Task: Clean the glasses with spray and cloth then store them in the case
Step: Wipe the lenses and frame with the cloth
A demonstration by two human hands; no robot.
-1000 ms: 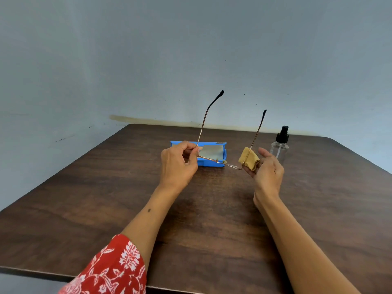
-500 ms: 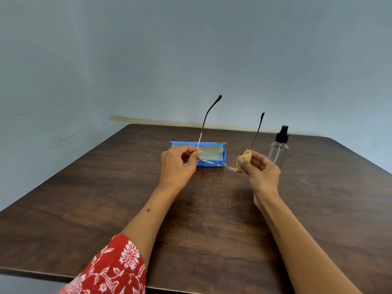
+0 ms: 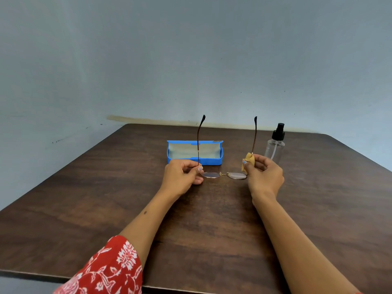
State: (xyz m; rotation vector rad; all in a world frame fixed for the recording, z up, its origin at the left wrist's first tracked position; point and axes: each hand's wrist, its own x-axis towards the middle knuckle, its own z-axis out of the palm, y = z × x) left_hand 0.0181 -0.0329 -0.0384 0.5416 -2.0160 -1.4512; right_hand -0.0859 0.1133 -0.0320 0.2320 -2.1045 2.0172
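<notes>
Dark wooden table (image 3: 212,219) carried an open blue plastic case (image 3: 212,161) and a clear spray bottle with black pump (image 3: 274,148). Thin gold-rimmed oval glasses (image 3: 223,174) hung above it, temples upward. Left hand (image 3: 182,177) pinched the left hinge; right hand (image 3: 264,175) pinched a small yellow cloth (image 3: 247,163) against the right hinge.

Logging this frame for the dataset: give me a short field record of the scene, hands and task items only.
left hand: pinches the glasses at the left hinge
right hand: pinches the yellow cloth against the right hinge
glasses: held between both hands, lenses low, temples pointing up
case: blue, open, on the table behind the hands
spray bottle: clear with black nozzle, upright, right of the case, untouched
table: dark wood
stage: wiping; glasses not yet in the case
</notes>
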